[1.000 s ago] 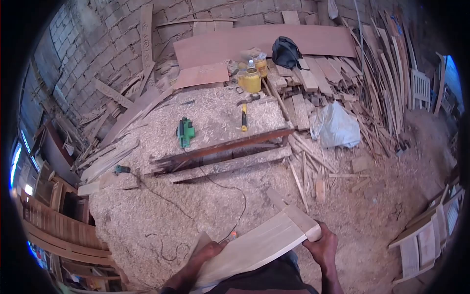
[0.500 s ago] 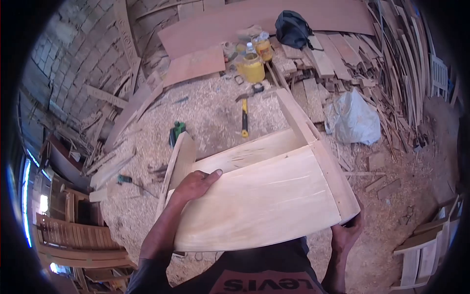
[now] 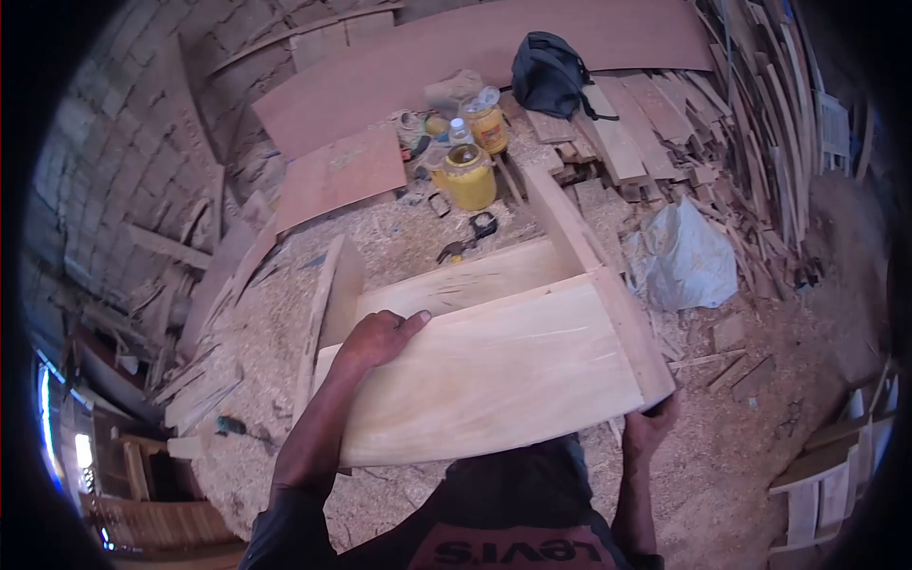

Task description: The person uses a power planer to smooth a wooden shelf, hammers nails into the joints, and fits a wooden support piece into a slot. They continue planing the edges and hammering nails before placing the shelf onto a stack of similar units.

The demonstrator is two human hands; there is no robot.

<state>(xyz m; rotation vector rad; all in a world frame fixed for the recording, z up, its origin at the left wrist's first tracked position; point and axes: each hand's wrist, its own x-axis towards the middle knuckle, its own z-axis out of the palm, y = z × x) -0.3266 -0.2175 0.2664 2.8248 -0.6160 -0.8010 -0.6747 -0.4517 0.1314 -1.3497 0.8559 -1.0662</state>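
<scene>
A pale wooden box-like piece with a smooth, slightly curved front panel [image 3: 484, 380] and upright side boards is held up in front of my body. My left hand [image 3: 378, 337] hooks over the panel's top edge near the left side board [image 3: 328, 299], thumb lying along the edge. At the lower right corner, my right hand [image 3: 651, 426] grips the end of the right side board [image 3: 622, 318]; its fingers are partly hidden by the wood. Just beyond the piece lies a hammer [image 3: 458, 249], its handle mostly covered.
Wood shavings cover the floor. Behind stand a yellow container [image 3: 470, 180], an orange-yellow jar [image 3: 488, 128] and a black backpack [image 3: 551, 76]. A whitish sack [image 3: 686, 256] sits right, beside stacked boards [image 3: 655, 114]. A green-handled tool [image 3: 231, 426] lies left.
The wooden piece has shifted slightly left and up in view, both hands still on it. The camera view has tilted, and the piece now hides most of the hammer handle.
</scene>
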